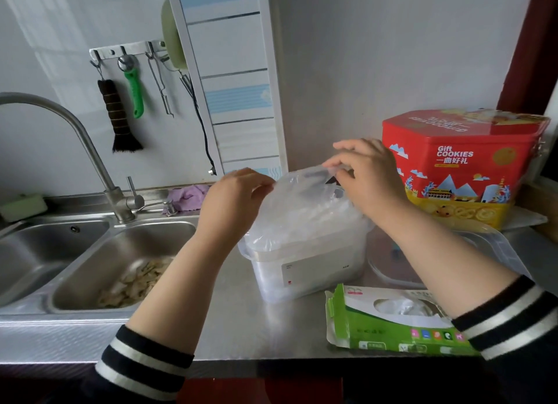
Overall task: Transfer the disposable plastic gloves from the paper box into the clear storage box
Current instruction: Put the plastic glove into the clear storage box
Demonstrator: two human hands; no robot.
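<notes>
head view: both hands pinch the stack of plastic gloves (305, 204) from the sides so it slides down into the clear storage box (308, 264) on the bench (241, 322). left hand (235, 195) grip pinches one edge, right hand (368, 177) grip pinches the other. paper box (392, 322) lies near, some gloves inside.

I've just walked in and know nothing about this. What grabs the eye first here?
Centre stage, the left hand and right hand pinch a heap of thin see-through plastic gloves piled above the clear storage box on the steel counter. Behind it, at right, stands a bright red cookie tin; in front lies a green and white paper box.
</notes>
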